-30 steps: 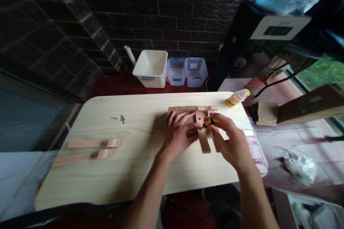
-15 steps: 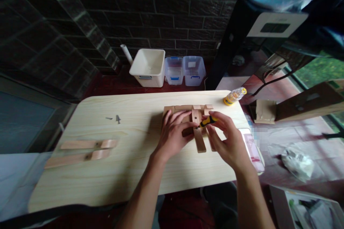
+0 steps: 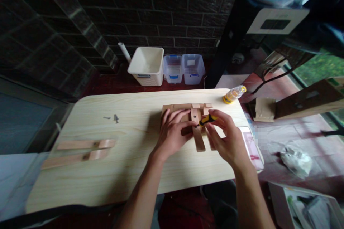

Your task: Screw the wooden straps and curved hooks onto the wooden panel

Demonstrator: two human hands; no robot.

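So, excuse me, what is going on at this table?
A person is working with both hands. The right hand holds a yellow-and-black screwdriver, its tip at the left one of two wooden strips lying across a brown block. The left hand rests on the block, its thumb close to the tip. Two similar pieces and some small dark screws lie on the left of the table.

Passing room lies between 2 obstructing wooden strips [image 3: 73,145] and the left grip [image 3: 174,131].
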